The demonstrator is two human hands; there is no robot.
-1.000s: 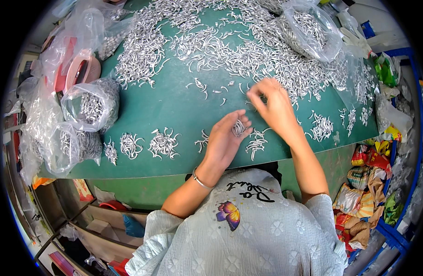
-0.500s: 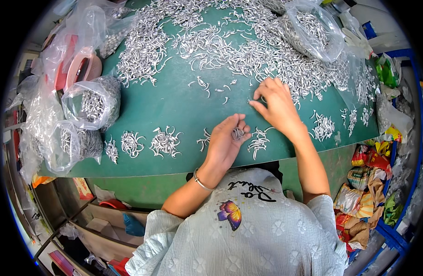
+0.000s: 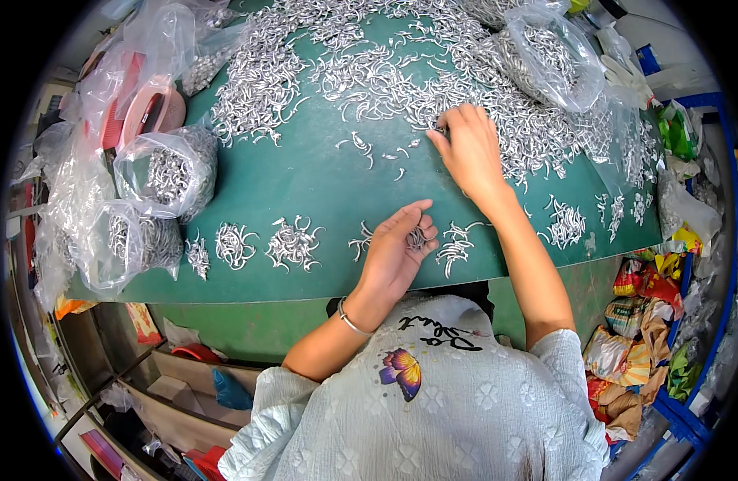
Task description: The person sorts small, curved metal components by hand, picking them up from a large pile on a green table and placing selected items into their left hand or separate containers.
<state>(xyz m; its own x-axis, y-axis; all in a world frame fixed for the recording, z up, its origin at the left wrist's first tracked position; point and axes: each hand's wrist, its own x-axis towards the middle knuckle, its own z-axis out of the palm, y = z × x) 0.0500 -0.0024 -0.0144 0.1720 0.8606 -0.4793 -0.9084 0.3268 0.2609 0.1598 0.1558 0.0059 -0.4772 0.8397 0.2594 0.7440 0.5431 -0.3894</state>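
Observation:
My left hand (image 3: 399, 242) is half curled above the front of the green table (image 3: 305, 180), palm up. Several small curved silver metal pieces (image 3: 416, 237) lie gripped in its fingers. Further forward, my right hand (image 3: 469, 148) reaches to the near edge of a big spread pile of the same pieces (image 3: 385, 76). Its fingers bend down with the thumb close to the index finger; what lies between the fingertips is hidden. A few loose pieces (image 3: 361, 146) lie left of that hand. Small heaps sit either side of my left hand, one heap (image 3: 456, 248) just right of it.
Clear plastic bags of metal pieces (image 3: 168, 176) stand at the left, beside a pink basket (image 3: 156, 108). Another open bag (image 3: 553, 60) rests on the pile at the far right. More small heaps (image 3: 293, 243) line the table's front edge. Blue shelving (image 3: 726, 200) stands right.
My right hand has moved forward, away from me, to the edge of the big pile. My left hand stays nearly in place with its metal pieces. The view has shifted slightly.

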